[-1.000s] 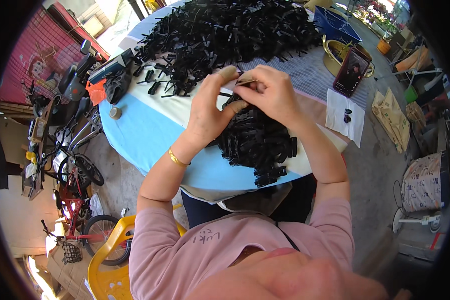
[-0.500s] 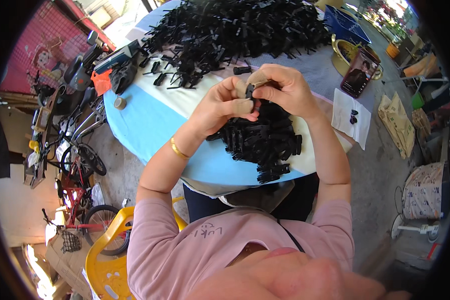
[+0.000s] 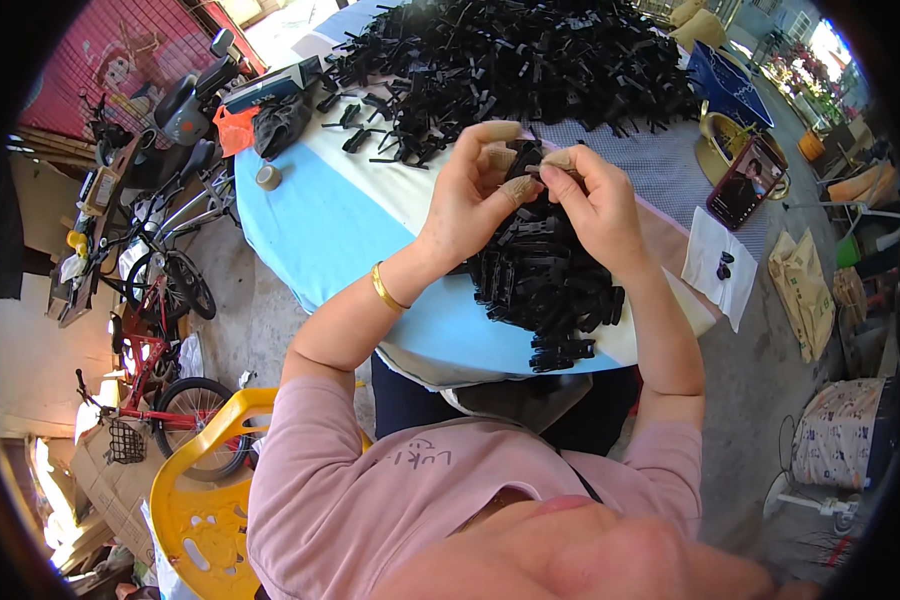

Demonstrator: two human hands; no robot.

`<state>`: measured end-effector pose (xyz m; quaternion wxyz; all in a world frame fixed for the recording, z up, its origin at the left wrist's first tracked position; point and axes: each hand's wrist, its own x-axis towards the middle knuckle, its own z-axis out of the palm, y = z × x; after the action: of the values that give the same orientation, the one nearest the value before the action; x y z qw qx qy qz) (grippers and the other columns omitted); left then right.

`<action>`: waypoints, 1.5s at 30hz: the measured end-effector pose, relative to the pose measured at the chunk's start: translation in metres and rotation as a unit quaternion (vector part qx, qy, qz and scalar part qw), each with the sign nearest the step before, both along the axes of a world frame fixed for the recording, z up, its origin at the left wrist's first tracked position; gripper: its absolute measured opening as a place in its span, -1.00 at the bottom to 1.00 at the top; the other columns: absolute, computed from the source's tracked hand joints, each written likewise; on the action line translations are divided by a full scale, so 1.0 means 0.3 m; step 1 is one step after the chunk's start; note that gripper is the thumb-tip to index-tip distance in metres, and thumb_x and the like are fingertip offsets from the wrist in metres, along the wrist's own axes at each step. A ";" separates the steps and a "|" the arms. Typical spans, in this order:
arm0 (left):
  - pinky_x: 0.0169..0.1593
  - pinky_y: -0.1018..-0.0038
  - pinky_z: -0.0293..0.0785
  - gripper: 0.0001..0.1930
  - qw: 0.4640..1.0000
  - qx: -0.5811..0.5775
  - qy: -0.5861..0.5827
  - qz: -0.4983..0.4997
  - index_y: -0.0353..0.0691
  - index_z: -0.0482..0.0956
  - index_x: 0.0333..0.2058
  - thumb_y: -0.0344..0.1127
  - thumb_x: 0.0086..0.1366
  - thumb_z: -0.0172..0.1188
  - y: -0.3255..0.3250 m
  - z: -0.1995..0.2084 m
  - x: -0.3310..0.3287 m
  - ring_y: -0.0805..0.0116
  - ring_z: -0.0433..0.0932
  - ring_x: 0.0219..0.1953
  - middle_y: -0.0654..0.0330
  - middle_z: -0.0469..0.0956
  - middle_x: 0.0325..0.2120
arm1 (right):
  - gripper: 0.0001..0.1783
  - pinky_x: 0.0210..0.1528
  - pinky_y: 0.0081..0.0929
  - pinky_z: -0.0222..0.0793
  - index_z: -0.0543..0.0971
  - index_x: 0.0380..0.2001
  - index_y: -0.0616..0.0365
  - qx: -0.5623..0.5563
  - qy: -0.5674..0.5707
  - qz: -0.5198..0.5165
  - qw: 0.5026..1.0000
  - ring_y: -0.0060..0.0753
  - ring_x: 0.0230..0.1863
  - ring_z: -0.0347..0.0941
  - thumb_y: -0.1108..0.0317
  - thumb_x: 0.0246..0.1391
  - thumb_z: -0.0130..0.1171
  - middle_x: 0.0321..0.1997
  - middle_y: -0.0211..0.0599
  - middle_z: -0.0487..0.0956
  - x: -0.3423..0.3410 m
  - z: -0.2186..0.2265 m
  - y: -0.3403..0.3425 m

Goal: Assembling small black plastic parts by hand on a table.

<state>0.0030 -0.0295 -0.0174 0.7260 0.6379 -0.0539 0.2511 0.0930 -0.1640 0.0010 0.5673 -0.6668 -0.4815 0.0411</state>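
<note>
left hand (image 3: pixel 467 197): we curl its taped fingers around a small black plastic piece (image 3: pixel 523 157), thumb and forefinger partly spread about it.
right hand (image 3: pixel 604 213): thumb and forefinger come nearly together at the piece's right side; we cannot tell whether they grip it.
black plastic piece: between our two hands, neither clearly nearer; its long axis seems to run away from us, partly hidden.
near pile (image 3: pixel 542 268): black pieces bunched on the desk (image 3: pixel 320 222), just our side of the fingers.
far heap (image 3: pixel 520 62): loose black pieces beyond both hands.
phone (image 3: pixel 746 183): well off to our right.
</note>
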 end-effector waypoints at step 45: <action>0.09 0.35 0.29 -0.36 0.975 0.188 0.003 0.115 -0.25 0.19 0.10 -0.53 0.01 0.23 0.049 -0.029 0.041 0.29 0.33 0.04 0.15 0.30 0.03 | -0.69 -0.43 -0.54 0.39 0.59 -0.40 0.24 -0.176 -0.153 -0.150 0.961 -0.51 -0.54 0.47 0.29 -0.28 0.26 -0.62 -0.25 0.53 0.317 -0.021 0.052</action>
<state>0.0154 -0.0149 -0.0261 0.5595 0.7658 -0.0240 0.3161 0.1881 -0.1484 -0.0053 0.3606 -0.8189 -0.4420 -0.0632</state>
